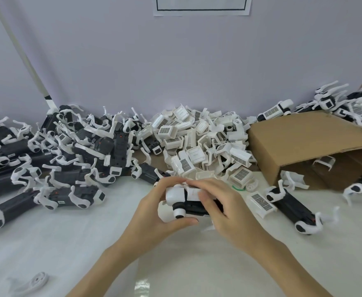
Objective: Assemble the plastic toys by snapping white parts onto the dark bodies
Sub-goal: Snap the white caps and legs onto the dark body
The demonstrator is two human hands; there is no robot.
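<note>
At the near centre of the worktop (47,243), both hands clamp one toy just above the surface. The left hand (154,211) curls round the white head end, thumb underneath. The right hand (225,206) lies over the dark body (194,207), fingers bent onto a white cover (194,192) on its back. Whether that cover is fully seated cannot be told; the fingers hide its edges.

Risk, as judged: uneven pressure could leave one clip unlatched or snap a thin tab. The toy's white leg (179,211) by the left thumb could twist or crack under the squeeze.

Just beyond, the pile of loose white covers (203,142) slopes toward the hands; a brush could send parts sliding. To the left, unfinished dark bodies (47,159) lie tangled, legs interlocked. To the right, another dark toy (293,204) lies beside a tipped cardboard box (304,144), with a loose cover (261,202) near the right wrist, liable to be swept away.
</note>
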